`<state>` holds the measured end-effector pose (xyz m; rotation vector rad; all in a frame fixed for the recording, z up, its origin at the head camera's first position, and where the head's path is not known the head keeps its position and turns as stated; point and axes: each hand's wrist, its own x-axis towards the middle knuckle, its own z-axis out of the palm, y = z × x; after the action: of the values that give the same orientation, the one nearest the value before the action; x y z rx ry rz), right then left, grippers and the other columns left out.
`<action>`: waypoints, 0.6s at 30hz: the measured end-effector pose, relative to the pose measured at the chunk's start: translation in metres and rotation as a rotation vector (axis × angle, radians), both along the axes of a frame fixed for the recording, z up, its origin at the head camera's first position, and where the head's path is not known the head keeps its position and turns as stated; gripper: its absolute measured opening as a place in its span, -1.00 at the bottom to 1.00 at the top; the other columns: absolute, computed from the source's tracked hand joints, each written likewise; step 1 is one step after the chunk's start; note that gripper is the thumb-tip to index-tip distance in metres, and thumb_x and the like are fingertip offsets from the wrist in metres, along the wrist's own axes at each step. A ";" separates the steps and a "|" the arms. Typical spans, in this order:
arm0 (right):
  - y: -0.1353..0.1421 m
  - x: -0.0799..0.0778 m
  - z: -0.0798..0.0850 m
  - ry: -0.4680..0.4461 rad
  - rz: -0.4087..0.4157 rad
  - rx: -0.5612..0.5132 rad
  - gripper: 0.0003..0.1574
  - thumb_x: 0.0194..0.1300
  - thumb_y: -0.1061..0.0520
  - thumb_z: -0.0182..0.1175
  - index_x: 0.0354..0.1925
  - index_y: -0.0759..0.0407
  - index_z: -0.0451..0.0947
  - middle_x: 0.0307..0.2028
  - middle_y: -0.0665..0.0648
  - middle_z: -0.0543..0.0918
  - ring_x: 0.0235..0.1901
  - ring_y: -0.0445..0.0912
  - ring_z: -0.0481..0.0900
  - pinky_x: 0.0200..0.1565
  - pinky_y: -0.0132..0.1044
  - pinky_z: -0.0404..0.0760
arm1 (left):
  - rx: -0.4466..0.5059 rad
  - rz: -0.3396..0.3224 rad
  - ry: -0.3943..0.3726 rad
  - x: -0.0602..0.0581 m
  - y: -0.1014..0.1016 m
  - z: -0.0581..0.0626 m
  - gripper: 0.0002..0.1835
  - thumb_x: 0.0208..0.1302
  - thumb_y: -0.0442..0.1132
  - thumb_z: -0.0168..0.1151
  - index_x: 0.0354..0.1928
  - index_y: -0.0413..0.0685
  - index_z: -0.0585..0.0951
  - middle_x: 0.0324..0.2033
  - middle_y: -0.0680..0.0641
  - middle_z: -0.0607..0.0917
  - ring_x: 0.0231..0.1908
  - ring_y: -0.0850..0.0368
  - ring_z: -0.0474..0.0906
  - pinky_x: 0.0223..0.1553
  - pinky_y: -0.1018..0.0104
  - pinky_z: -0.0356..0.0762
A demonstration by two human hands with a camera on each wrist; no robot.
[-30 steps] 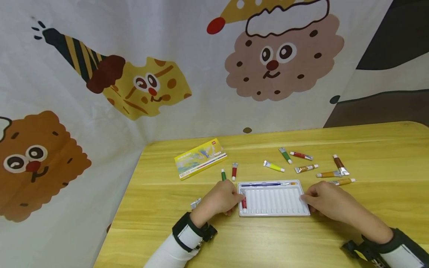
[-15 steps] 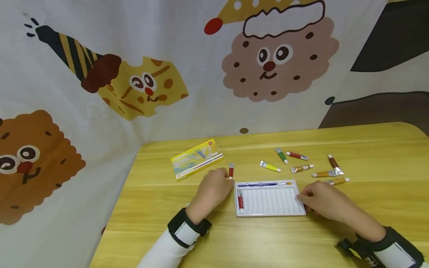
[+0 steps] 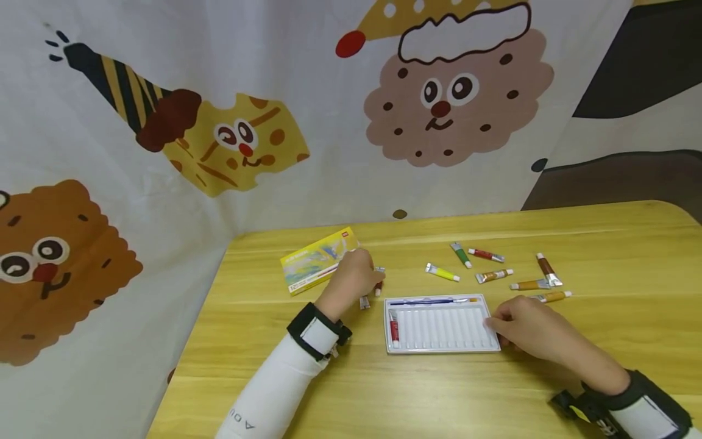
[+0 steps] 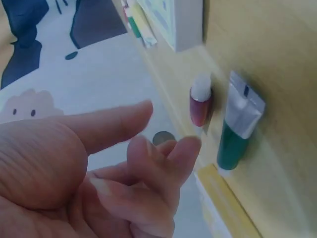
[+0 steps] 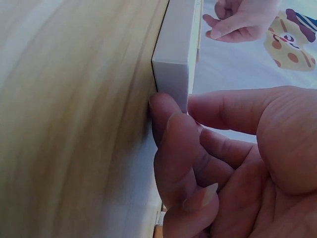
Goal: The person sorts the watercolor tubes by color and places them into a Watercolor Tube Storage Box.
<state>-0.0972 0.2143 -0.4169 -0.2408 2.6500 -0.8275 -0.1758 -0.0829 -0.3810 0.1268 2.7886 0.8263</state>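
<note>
My left hand point(image 3: 351, 277) hovers beside the yellow box point(image 3: 307, 265), over two small paint tubes it partly covers. In the left wrist view its thumb and fingers are apart and hold nothing. A green tube point(image 4: 235, 134) and a dark red tube with a white cap point(image 4: 200, 101) lie just beyond the fingertips. With thumb and fingers, my right hand point(image 3: 540, 326) pinches the right edge of a white paint tray point(image 5: 171, 74). In that tray, a red tube point(image 3: 394, 330) lies in the leftmost slot and a blue-handled paintbrush point(image 3: 428, 302) along the back.
Several paint tubes are scattered behind the tray to the right, including a yellow tube point(image 3: 442, 272), a green tube point(image 3: 460, 255) and a brown tube point(image 3: 545, 266). A printed cloth point(image 3: 329, 183) hangs behind the wooden table point(image 3: 439, 396).
My left hand has left the tray's left side and moved up and back to the tubes by the yellow box. The right hand keeps its grip on the tray.
</note>
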 end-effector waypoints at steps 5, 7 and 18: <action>0.001 0.000 -0.001 -0.003 0.000 -0.003 -0.65 0.31 0.01 0.15 -0.61 0.04 0.51 -0.71 -0.01 0.49 -0.72 -0.14 0.39 -0.69 -0.32 0.33 | 0.011 -0.003 -0.027 -0.005 0.005 -0.006 -0.71 -0.07 -0.30 0.41 -0.76 -0.18 0.50 -0.84 0.02 0.42 -0.82 0.17 0.39 -0.84 0.46 0.29; 0.001 0.000 -0.002 -0.004 0.001 -0.005 -0.65 0.31 0.01 0.15 -0.60 0.04 0.52 -0.70 -0.01 0.50 -0.72 -0.15 0.39 -0.69 -0.32 0.33 | -0.005 -0.009 -0.026 -0.006 0.006 -0.009 -0.72 -0.08 -0.31 0.43 -0.73 -0.19 0.50 -0.81 -0.01 0.46 -0.81 0.16 0.42 -0.83 0.45 0.33; 0.001 -0.001 0.000 -0.002 -0.002 -0.003 -0.65 0.31 0.02 0.15 -0.61 0.04 0.52 -0.71 -0.01 0.49 -0.73 -0.15 0.38 -0.69 -0.34 0.31 | -0.057 0.001 -0.037 -0.010 0.008 -0.015 -0.74 -0.07 -0.33 0.33 -0.64 -0.13 0.39 -0.71 -0.02 0.34 -0.76 0.14 0.37 -0.83 0.43 0.25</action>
<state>-0.0983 0.2156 -0.4173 -0.2387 2.6476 -0.8323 -0.1859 -0.0752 -0.3956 0.0998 2.7750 0.7412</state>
